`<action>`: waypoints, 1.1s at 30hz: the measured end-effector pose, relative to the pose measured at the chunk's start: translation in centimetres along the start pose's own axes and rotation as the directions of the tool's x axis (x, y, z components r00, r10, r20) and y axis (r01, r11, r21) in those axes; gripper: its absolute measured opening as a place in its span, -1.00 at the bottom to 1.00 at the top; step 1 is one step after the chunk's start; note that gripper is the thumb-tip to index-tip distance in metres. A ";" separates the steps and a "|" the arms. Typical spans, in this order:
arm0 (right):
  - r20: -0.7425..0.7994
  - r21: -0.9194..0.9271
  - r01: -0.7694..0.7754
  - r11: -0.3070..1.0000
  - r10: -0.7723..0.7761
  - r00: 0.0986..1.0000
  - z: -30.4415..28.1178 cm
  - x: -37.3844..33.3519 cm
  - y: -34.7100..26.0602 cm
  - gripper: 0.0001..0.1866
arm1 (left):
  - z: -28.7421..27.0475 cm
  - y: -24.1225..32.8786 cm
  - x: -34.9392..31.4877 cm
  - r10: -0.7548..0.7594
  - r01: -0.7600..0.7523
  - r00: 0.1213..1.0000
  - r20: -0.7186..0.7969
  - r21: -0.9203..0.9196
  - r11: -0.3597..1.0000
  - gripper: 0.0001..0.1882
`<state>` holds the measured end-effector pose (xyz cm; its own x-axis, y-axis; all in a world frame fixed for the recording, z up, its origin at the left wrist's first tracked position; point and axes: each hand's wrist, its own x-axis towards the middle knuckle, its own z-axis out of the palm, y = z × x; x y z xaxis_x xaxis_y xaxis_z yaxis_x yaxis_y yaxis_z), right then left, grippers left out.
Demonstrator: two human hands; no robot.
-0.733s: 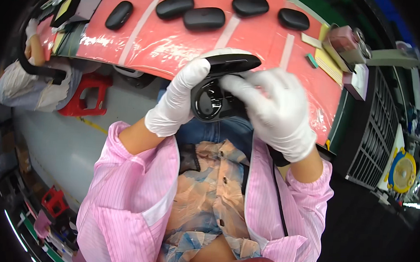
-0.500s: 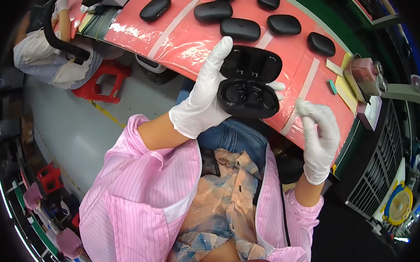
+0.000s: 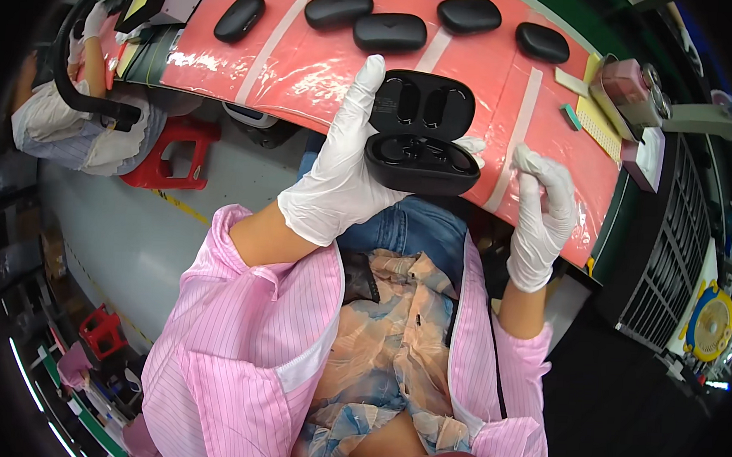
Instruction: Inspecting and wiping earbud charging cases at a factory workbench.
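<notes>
My gloved left hand (image 3: 342,171) holds a black earbud charging case (image 3: 425,170) over the table's near edge. The case's lid stands raised toward the far side, and its hollows face me. My left thumb points up beside the lid, while white fingertips show past the case's right side. To the right of the case, my gloved right hand (image 3: 543,225) is apart from it, fingers curled and tips drawn toward the thumb. Whatever those fingertips pinch, if anything, is too small to make out.
Several closed black cases, one of them an oval case (image 3: 390,33), lie on the pink-covered table (image 3: 307,93). A yellow pad (image 3: 596,129) and a pink-filled bottle (image 3: 626,85) stand at the right. Leftward are a red stool (image 3: 190,149) and another person's gloved hand (image 3: 95,22).
The view has shifted, so the table and its cases sit farther left and higher. My left hand still holds the case, whose base is seen more edge-on. My right hand stays beside it, fingers curled.
</notes>
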<state>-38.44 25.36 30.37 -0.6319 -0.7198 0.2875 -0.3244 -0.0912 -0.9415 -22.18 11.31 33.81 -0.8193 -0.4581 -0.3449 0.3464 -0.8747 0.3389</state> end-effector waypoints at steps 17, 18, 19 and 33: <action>0.664 -0.437 0.722 0.537 -0.349 0.661 -0.6 5.1 -1.1 -0.56 | -0.8 -1.0 0.4 -0.138 0.139 0.990 -0.012 0.135 0.981 -0.28; 0.696 -0.303 0.573 0.761 -0.233 0.679 -1.0 4.2 -0.6 -0.58 | -1.0 -1.2 0.6 -0.127 0.134 0.990 -0.061 0.130 0.982 -0.26; 0.658 -0.287 0.466 0.837 -0.181 0.731 -1.1 3.0 -0.5 -0.61 | -1.2 -1.5 0.6 -0.138 0.151 0.984 -0.112 0.122 0.981 -0.25; 0.012 -0.125 0.004 0.992 -0.003 1.000 0.2 0.5 0.1 -0.65 | -1.5 -3.3 2.3 -0.127 0.134 0.953 -0.273 0.009 0.991 -0.64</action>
<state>-38.63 24.83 30.38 -0.6227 -0.7277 0.2877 -0.4121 -0.0076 -0.9111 -24.52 12.93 30.63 -0.7002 -0.3690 -0.6112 0.2291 -0.9269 0.2973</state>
